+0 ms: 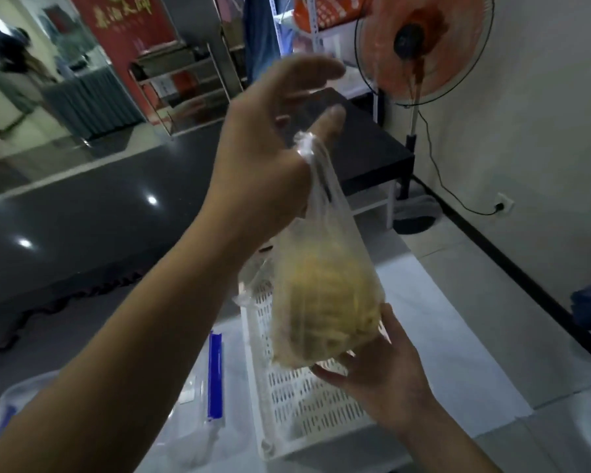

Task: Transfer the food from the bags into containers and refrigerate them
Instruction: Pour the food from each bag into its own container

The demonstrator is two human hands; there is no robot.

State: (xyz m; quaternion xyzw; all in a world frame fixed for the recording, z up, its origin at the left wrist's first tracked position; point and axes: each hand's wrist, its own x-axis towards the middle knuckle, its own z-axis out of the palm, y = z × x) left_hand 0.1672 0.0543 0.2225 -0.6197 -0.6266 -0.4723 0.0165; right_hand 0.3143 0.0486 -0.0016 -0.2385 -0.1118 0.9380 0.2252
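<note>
Above the white slotted crate point(307, 397), over the white-covered tabletop point(434, 322): one clear plastic bag point(321, 295), twisted at the neck, holding pale yellow strips of food (kind not determinable), hanging clear of the crate. Left hand point(267, 165): raised, bag neck caught between palm and thumb, the other fingers spread and blurred; firmness of grip not determinable. Right hand point(386, 367): beneath the load, fingers loosely extended, touching the bag's underside as a cradle. Step judged in hand: untwisting the neck before emptying. Handling advice: keep the lower hand bearing the weight so the thin film does not tear; loosen the twist slowly; hold the mouth upward until a container is underneath. Also present: blue-edged zip pouch point(215, 373) on the tabletop, left of the crate.
</note>
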